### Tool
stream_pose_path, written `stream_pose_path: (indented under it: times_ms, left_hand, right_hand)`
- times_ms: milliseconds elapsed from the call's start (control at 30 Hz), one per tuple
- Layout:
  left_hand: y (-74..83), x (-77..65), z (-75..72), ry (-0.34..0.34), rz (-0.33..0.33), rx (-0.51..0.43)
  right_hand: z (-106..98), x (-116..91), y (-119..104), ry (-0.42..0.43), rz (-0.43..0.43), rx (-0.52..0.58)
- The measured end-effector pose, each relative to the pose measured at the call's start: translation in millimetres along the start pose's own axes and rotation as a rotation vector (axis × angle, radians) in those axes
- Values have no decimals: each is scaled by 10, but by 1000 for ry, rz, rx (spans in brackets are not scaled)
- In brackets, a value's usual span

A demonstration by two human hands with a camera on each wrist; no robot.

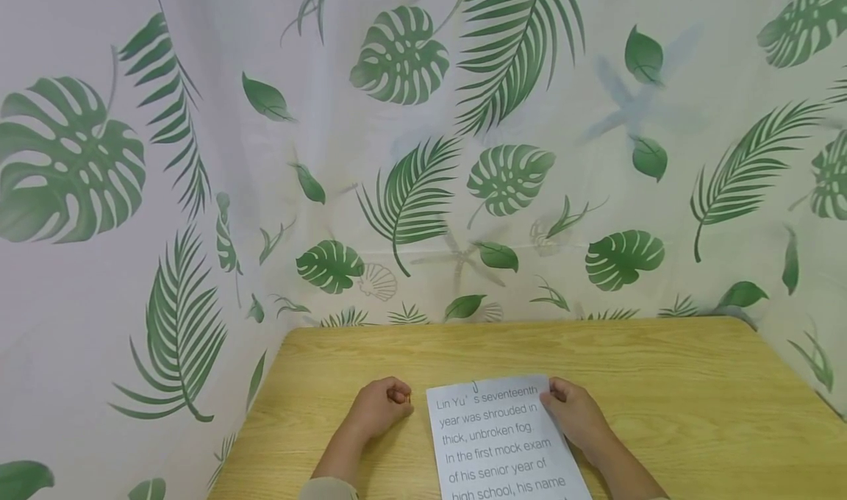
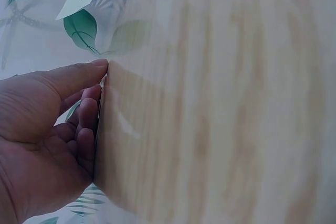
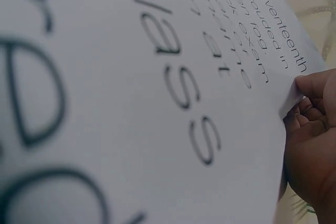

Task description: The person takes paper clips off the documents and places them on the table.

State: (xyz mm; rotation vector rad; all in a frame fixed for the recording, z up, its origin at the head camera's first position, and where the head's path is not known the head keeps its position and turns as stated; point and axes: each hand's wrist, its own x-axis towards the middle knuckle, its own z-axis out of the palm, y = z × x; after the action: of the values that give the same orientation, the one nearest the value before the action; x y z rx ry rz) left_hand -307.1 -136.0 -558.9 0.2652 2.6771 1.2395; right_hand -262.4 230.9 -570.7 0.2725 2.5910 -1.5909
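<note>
A white printed sheet of paper [image 1: 499, 441] lies at the front of the wooden table, its lower part cut off by the head view's bottom edge. On its top edge sits a small green paper clip [image 1: 474, 387]. My right hand [image 1: 579, 415] pinches the sheet near its upper right corner, thumb on top and fingers beneath; in the right wrist view that edge bends up slightly at the thumb. Left of the sheet, apart from it, my left hand [image 1: 384, 406] rests on the table. Its thumb is stretched out and the other fingers are loosely curled, as the left wrist view shows.
The wooden table [image 1: 331, 360] reaches back to a white curtain [image 1: 423, 125] printed with green leaves, which also hangs along the left and right sides. Large black text covers the sheet.
</note>
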Motion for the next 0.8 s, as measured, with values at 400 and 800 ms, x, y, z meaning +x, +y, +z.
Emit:
stream_pose_path:
  times_ms: [400,800]
  left_hand:
    - [-35,15,1,8,0,-31]
    - [-24,-4,8,5,-17,-79]
  right_hand:
    - [9,25,7,-4,1,-8]
    - [-3,5,12,-3,-5,2]
